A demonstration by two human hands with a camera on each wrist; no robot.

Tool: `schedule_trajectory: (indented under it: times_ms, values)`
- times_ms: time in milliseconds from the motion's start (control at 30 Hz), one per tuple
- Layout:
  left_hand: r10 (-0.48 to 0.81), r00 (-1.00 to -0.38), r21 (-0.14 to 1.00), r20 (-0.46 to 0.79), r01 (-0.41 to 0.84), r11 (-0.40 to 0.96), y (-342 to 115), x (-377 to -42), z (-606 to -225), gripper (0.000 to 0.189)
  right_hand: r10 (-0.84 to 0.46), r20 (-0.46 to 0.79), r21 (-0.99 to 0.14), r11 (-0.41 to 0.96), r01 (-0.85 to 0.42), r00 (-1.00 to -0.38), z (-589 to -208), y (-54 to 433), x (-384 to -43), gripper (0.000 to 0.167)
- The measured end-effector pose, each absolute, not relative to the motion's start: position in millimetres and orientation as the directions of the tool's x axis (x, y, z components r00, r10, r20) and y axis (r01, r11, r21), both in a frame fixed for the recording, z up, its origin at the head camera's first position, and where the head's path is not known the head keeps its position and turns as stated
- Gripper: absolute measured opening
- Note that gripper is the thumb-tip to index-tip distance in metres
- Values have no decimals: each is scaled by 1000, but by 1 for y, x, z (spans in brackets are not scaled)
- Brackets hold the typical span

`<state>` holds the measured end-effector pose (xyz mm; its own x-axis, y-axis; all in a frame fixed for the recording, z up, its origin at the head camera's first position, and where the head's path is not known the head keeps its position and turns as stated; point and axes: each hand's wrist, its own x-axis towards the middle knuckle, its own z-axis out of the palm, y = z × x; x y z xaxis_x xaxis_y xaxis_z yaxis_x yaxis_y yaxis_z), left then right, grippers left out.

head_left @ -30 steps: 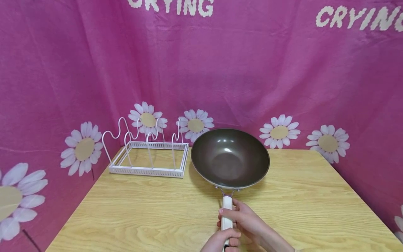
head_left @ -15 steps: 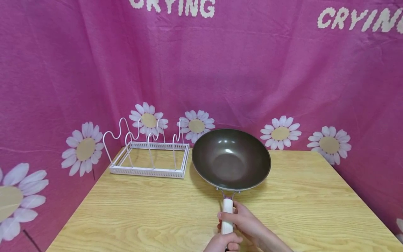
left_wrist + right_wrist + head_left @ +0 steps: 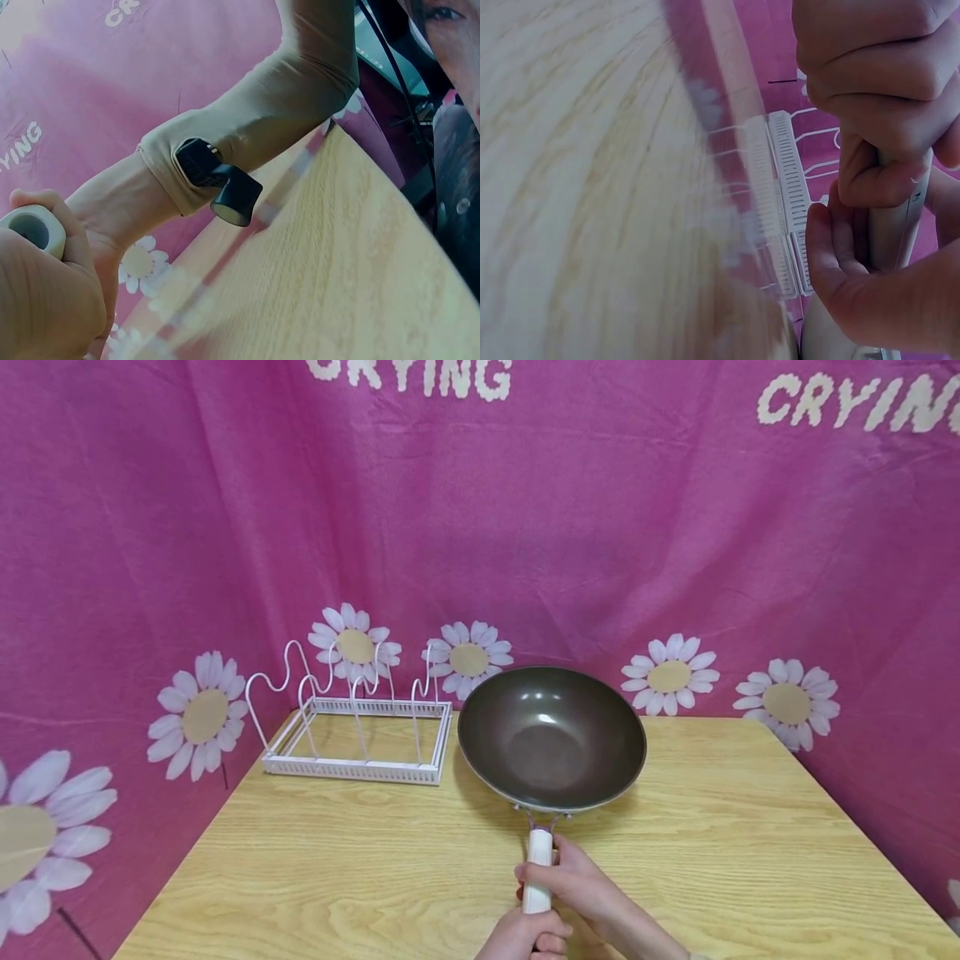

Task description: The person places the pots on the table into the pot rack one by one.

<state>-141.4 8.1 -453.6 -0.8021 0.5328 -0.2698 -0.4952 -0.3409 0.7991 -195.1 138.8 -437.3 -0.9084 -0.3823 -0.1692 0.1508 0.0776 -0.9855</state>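
A deep wok (image 3: pixel 551 739) with a dark inside and a white handle (image 3: pixel 538 872) faces me, its bowl tipped slightly toward me. My left hand (image 3: pixel 525 933) grips the handle near its end, fingers curled round it. Just ahead of it, my right hand (image 3: pixel 581 883) holds the same handle, thumb laid across the top. In the right wrist view the left fist (image 3: pixel 885 82) sits above the right hand (image 3: pixel 892 300) on the handle. The handle's hollow end (image 3: pixel 34 229) pokes out of the left hand (image 3: pixel 45 300) in the left wrist view. Whether the wok touches the table I cannot tell.
To the wok's left, a white wire pan rack (image 3: pixel 352 770) with several upright loops stands on the wooden table (image 3: pixel 337 860). A pink curtain (image 3: pixel 570 527) with daisies hangs behind and at both sides. Part of a person shows at the left wrist view's right edge.
Both hands keep their grip on the wok's handle. Handle and hands have shifted very slightly; the rack stands where it was.
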Motion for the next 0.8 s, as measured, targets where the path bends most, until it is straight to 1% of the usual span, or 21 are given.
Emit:
schedule_trajectory:
  times_ms: [133, 333, 467, 600, 700, 800]
  values:
    - [513, -812, 810, -279, -486, -328, 7, -141, -453, 41, -354, -170, -984, 103, 142, -920, -438, 135, -195, 60]
    - [548, -787, 753, -284, -537, -380, 8, -142, -451, 37, -334, -156, -982, 156, 108, -930, -433, 133, -195, 57]
    - [533, -809, 789, -249, -488, -373, 8, -142, -451, 29, -338, -148, -982, 162, 98, -929, -429, 132, -195, 59]
    - [486, -846, 825, -221, -428, -370, 9, -141, -450, 24, -327, -153, -978, 187, 95, -933, -424, 131, -195, 63]
    - [456, -862, 837, -219, -407, -367, 8, -139, -448, 26, -320, -147, -975, 205, 83, -936, -420, 130, -195, 64]
    - [440, -865, 841, -240, -412, -351, 7, -137, -445, 26, -319, -126, -976, 207, 61, -939, -418, 128, -194, 63]
